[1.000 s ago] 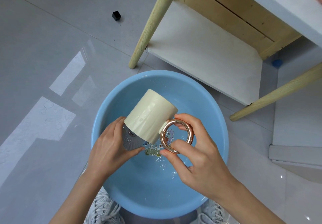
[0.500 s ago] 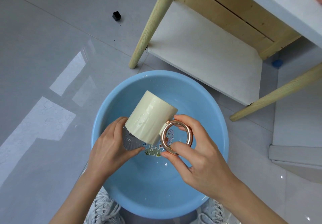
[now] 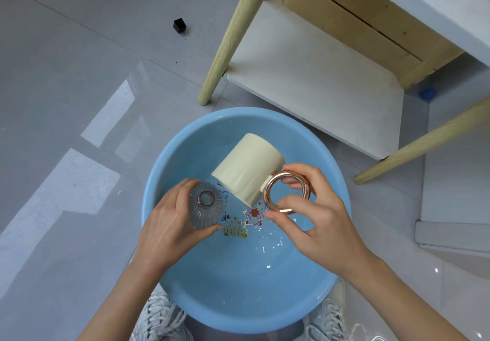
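Observation:
A cream mug [image 3: 246,171] is held tilted, mouth down, above a blue basin [image 3: 169,176] with a little water and cartoon prints on its bottom. My right hand [image 3: 315,216] pinches the mug's round rose-gold ring handle [image 3: 287,192] between thumb and fingers. My left hand [image 3: 169,224] grips a grey ribbed round object with a ring in its middle [image 3: 206,205], just left of and below the mug's mouth, apart from it.
The basin stands on a glossy grey tiled floor between my white sneakers [image 3: 159,317]. A wooden-legged table [image 3: 233,36] with a white lower shelf [image 3: 313,75] stands behind it. A small black cube [image 3: 179,25] lies on the floor far left.
The mug has moved right and slightly away from my left hand. The grey ribbed object, earlier tucked under the mug's mouth, is now fully exposed in my left hand.

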A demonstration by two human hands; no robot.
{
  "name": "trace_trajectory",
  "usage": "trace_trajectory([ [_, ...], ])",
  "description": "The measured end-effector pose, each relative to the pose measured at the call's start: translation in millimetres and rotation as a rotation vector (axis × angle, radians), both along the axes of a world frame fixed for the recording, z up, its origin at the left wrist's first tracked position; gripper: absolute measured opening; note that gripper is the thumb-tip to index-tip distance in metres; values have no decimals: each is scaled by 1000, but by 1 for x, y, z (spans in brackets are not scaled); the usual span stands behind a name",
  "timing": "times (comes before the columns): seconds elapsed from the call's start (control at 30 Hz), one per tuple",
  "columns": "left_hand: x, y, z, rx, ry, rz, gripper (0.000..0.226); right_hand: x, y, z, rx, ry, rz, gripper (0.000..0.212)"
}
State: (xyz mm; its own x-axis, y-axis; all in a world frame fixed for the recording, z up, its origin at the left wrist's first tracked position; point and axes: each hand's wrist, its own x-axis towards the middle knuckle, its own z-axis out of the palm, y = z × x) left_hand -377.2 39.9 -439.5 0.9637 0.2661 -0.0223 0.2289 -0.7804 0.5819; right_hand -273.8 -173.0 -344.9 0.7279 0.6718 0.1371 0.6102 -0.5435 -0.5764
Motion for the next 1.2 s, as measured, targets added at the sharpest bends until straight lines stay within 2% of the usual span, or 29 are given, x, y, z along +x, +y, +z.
trace_trajectory([
  [0.1,0,0,1,6,-5,5,90,10,-4,-15,67,177,-164,27],
  [0.17,1,0,1,-2,-9,6,89,17,-6,-26,79,250,-299,14],
  [0.23,1,0,0,-9,-7,7,89,23,-10,-39,41,259,-399,22],
  [0.27,1,0,0,-12,-5,7,89,26,-12,-44,2,243,-428,19],
  [0.33,1,0,-1,-17,1,9,89,28,-16,-54,-70,167,-434,8],
  [0.43,1,-1,-1,-15,0,8,89,27,-21,-72,-134,23,-388,17],
  [0.57,1,-1,-2,-14,4,5,89,22,-18,-95,-240,2,-372,17],
  [0.7,0,-1,-3,-6,19,6,90,11,-9,-106,-246,58,-355,20],
  [0.93,1,-2,-1,-1,15,14,91,-17,-2,-102,-245,251,-250,40],
  [1.03,1,-1,-1,-3,14,9,90,-21,-4,-96,-248,327,-243,28],
  [1.13,0,-1,-2,-6,14,7,90,-17,-6,-84,-183,427,-336,17],
  [1.2,0,-1,-2,-2,13,8,90,-12,-10,-74,-124,503,-427,23],
])
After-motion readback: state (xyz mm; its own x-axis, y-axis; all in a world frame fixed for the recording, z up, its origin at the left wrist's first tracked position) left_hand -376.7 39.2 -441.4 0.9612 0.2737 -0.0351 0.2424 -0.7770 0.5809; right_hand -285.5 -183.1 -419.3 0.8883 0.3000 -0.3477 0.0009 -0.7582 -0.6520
